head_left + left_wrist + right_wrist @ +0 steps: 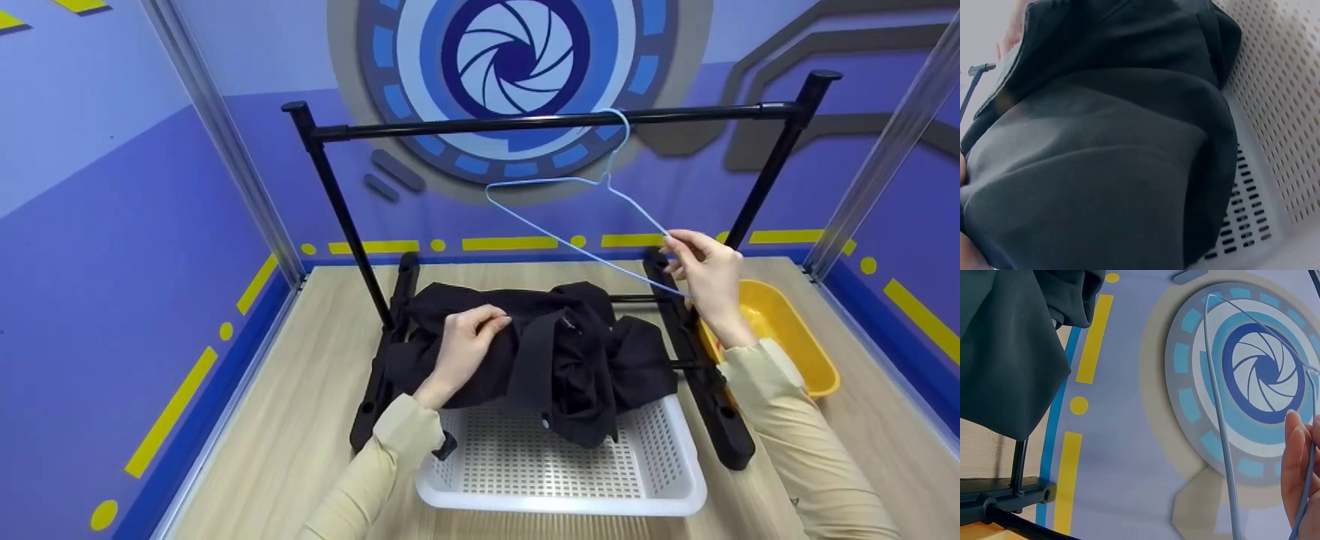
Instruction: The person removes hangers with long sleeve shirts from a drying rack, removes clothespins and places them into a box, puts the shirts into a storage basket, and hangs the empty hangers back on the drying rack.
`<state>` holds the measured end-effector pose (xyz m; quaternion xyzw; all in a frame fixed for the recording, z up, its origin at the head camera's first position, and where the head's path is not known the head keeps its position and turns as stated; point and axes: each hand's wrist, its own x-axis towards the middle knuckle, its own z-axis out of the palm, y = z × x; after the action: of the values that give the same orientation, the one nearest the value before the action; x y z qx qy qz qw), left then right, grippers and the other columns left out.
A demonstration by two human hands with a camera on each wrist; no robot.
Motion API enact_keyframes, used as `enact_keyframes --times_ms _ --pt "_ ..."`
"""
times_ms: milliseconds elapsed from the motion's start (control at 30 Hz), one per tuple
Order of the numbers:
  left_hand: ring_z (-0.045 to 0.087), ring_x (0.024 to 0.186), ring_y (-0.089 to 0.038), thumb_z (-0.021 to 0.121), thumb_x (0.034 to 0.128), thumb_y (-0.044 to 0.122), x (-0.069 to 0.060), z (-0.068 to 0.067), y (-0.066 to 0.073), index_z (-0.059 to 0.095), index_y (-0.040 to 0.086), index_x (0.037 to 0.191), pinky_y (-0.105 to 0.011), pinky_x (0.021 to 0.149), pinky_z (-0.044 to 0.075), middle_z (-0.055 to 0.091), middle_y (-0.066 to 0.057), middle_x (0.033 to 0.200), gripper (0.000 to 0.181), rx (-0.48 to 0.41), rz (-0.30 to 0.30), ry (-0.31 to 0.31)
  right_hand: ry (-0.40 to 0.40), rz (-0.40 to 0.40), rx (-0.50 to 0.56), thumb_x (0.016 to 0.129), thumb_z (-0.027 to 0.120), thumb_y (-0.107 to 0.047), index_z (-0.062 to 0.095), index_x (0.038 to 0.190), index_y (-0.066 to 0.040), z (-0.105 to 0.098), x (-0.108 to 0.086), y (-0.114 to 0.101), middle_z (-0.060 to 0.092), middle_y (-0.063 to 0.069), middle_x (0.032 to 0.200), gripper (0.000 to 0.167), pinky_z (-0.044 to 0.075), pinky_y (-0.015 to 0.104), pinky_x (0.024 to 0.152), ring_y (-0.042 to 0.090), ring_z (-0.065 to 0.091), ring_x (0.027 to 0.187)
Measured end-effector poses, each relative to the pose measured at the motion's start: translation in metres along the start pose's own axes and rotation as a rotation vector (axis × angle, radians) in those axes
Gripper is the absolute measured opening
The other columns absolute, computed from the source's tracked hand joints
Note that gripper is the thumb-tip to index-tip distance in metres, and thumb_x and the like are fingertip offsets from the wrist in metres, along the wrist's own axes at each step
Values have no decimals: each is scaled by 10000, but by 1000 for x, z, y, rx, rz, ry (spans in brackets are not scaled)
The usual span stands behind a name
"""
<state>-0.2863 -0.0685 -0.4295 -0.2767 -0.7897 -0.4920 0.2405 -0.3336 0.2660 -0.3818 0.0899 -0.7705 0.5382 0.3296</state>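
Note:
A crumpled black garment with a small light button lies over the white basket. My left hand pinches the garment's cloth near its left side; in the left wrist view the fingertips show at the left edge, against the dark fabric. A light-blue wire hanger has its hook at the black rail, its body tilted down to the right. My right hand pinches the hanger's right shoulder between thumb and fingers. The same hanger stands beside that hand in the right wrist view.
The black clothes rack stands around the basket on two long feet. A yellow tub sits to its right, partly behind the right forearm. Blue-purple walls close in the left, back and right of the wooden table.

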Motion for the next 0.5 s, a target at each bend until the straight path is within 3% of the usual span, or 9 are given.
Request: enact_keyframes --times_ms 233,400,500 --pt "543 637 -113 685 968 114 -4 9 6 747 29 861 -193 647 411 744 -108 811 150 -9 -20 -167 -10 7 14 983 655 -23 726 1052 126 -2 -2 -1 648 -319 709 179 478 97 513 -63 600 524" --pt "586 659 -115 687 969 123 -9 18 7 756 47 873 -198 657 443 763 -96 847 141 50 -40 -311 -16 9 18 984 652 -20 725 1056 126 -2 -2 -1 647 -319 710 179 481 100 517 -56 601 526" --pt "572 673 -74 701 966 161 -12 22 6 770 60 886 -186 678 446 778 -75 876 146 110 -76 -427 -19 15 20 983 656 -26 724 1060 124 -1 -3 -1 650 -306 713 181 483 103 519 -43 606 528"
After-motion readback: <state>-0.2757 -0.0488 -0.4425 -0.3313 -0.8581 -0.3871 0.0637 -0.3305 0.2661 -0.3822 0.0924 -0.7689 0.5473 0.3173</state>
